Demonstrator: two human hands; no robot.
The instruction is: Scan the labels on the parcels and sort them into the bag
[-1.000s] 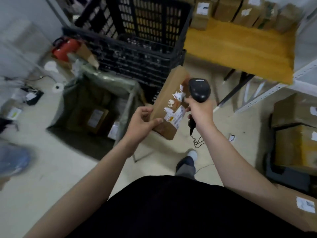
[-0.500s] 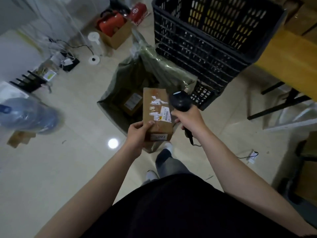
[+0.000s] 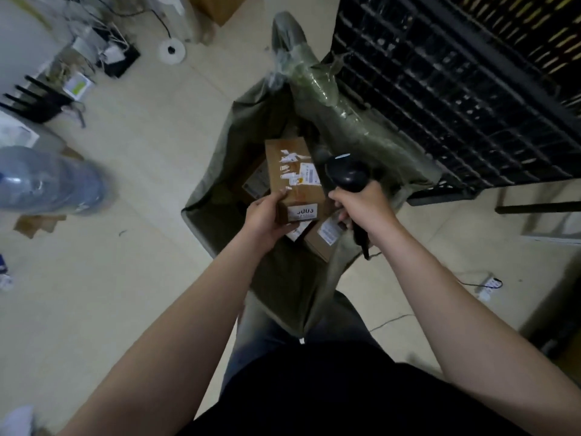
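My left hand (image 3: pixel 265 215) grips the near end of a brown cardboard parcel (image 3: pixel 290 174) with torn white labels on top. The parcel hangs over the mouth of the open olive-green bag (image 3: pixel 283 278) on the floor. My right hand (image 3: pixel 361 204) holds a black handheld scanner (image 3: pixel 345 176) just right of the parcel, its head level with the labels. Inside the bag lie other labelled parcels (image 3: pixel 323 239), partly hidden under the held one.
A large black plastic crate (image 3: pixel 456 89) stands right behind the bag. A blue water bottle (image 3: pixel 47 180) lies on the floor at the left. Cables, a power strip (image 3: pixel 489 284) and small boxes are scattered on the tiled floor. My legs are directly under the bag's near edge.
I have turned from the shelf side toward the bag. The parcel, earlier held up beside the crate, now hangs over the bag's opening, with the scanner still beside it.
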